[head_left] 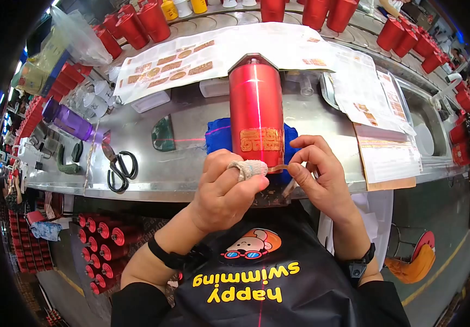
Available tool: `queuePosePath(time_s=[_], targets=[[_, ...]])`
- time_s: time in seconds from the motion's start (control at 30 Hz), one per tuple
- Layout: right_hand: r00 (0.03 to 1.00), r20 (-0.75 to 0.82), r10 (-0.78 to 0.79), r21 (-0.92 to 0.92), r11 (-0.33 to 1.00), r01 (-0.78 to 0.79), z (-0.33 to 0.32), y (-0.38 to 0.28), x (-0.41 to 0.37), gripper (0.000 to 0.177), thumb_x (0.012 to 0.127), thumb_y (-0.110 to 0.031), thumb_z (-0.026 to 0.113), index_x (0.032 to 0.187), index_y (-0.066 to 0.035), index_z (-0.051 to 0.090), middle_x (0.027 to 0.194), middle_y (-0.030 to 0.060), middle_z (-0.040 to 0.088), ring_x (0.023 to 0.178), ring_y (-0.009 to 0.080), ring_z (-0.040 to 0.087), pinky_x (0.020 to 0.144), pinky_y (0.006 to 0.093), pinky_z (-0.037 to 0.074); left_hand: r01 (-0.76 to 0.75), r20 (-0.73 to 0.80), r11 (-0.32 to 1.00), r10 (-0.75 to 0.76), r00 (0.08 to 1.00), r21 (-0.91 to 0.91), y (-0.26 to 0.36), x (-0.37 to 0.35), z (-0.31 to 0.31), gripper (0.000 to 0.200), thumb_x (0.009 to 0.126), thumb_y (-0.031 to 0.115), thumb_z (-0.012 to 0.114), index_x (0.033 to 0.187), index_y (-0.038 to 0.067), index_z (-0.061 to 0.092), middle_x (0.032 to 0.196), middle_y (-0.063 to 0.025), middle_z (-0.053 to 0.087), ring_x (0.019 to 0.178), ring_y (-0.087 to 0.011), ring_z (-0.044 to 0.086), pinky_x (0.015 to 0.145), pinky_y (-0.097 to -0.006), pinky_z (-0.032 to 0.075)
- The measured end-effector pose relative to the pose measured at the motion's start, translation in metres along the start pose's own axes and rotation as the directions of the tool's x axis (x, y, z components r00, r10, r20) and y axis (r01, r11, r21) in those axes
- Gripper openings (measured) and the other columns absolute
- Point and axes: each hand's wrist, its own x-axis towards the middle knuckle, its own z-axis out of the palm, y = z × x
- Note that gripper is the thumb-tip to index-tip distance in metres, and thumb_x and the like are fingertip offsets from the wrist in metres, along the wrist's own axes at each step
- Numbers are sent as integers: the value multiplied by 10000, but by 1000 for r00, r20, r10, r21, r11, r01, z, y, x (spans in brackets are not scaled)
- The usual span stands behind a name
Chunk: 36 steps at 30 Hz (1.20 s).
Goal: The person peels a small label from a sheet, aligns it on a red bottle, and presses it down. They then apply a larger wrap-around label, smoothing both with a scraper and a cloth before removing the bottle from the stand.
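Note:
A shiny red cylindrical canister (255,103) lies on the bench with its dark angular end pointing away from me. Near its close end is a gold patterned decal (261,140). My left hand (221,188) is closed at the canister's near end, with a knitted finger cover (247,169) pressed against the edge. A thin brownish strip (277,168) runs along that edge, and my right hand (319,177) pinches its right end between thumb and finger. Under the canister is a blue cloth (217,136). A red laser line crosses the canister.
Printed decal sheets (202,57) spread behind the canister. To the left lie black-handled scissors (119,166), a dark green scraper (163,133) and a purple bottle (67,120). More sheets (387,152) and a sink (425,117) are at right. Red canisters (153,22) line the back.

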Motion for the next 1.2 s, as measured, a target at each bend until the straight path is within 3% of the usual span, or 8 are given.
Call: queuePosePath(time_s=[0.17, 0.37, 0.47, 0.67, 0.83, 0.93, 1.07, 1.2], targets=[[998, 48, 34, 88, 995, -38, -4, 1, -1, 126, 936, -141, 680, 905, -27, 637, 1137, 100, 578, 832, 122, 574, 635, 236, 443, -107, 99, 993, 103, 990, 43, -5, 8, -1, 404, 642, 27, 716, 1031, 123, 672, 988, -69, 634, 917, -296, 556, 810, -458, 473], [989, 128, 78, 140, 986, -95, -10, 3, -1, 140, 968, -149, 648, 920, -26, 602, 1120, 71, 561, 754, 88, 513, 622, 228, 427, -210, 163, 968, 187, 969, 138, -6, 9, 4, 353, 660, 93, 712, 1007, 144, 679, 1034, -45, 613, 962, -280, 527, 828, -436, 455], [987, 145, 75, 145, 985, -96, -10, 2, 0, 145, 971, -154, 649, 923, -26, 598, 1113, 65, 556, 753, 84, 508, 624, 226, 426, -194, 149, 969, 172, 974, 154, -6, 12, 3, 329, 762, 141, 672, 1089, 152, 630, 954, -2, 583, 961, -233, 546, 857, -396, 432], [989, 118, 85, 218, 970, -109, -14, -5, 1, 152, 963, -144, 661, 918, -13, 598, 1110, 70, 552, 759, 78, 505, 629, 223, 432, 276, -65, 958, -281, 958, -77, -1, -4, 7, 430, 768, 55, 732, 1156, 88, 548, 1096, -110, 616, 993, -326, 536, 886, -427, 407], [993, 105, 46, 287, 955, -74, -11, -10, 2, 144, 954, -128, 672, 912, -6, 608, 1123, 86, 558, 765, 70, 502, 642, 221, 430, 325, -43, 944, -328, 944, -58, 8, -1, 17, 498, 793, 109, 731, 1233, 36, 508, 1305, -201, 514, 1188, -366, 467, 1046, -449, 334], [994, 103, 28, 269, 962, -55, -13, -16, 0, 137, 942, -124, 685, 908, -9, 618, 1133, 95, 564, 783, 87, 517, 672, 230, 438, 342, -24, 938, -344, 939, -44, 10, 4, 16, 467, 813, 239, 742, 1217, 80, 571, 1351, -194, 509, 1179, -385, 453, 1031, -470, 310], [994, 75, -83, 184, 981, 68, -12, -25, 2, 113, 905, -96, 702, 884, -10, 632, 1139, 119, 576, 850, 150, 566, 741, 271, 463, 331, 60, 943, -329, 942, -31, 16, 18, 11, 316, 923, 379, 635, 1056, 94, 670, 1437, -206, 457, 1281, -399, 382, 1099, -479, 263], [996, 47, -80, 116, 991, 74, -10, -23, 2, 89, 880, -74, 702, 858, -13, 640, 1141, 138, 582, 898, 191, 587, 776, 298, 473, 362, -43, 910, -378, 925, -203, 10, 14, 15, 157, 892, 217, 684, 920, 67, 646, 1368, -215, 527, 1233, -399, 437, 1077, -481, 283]])
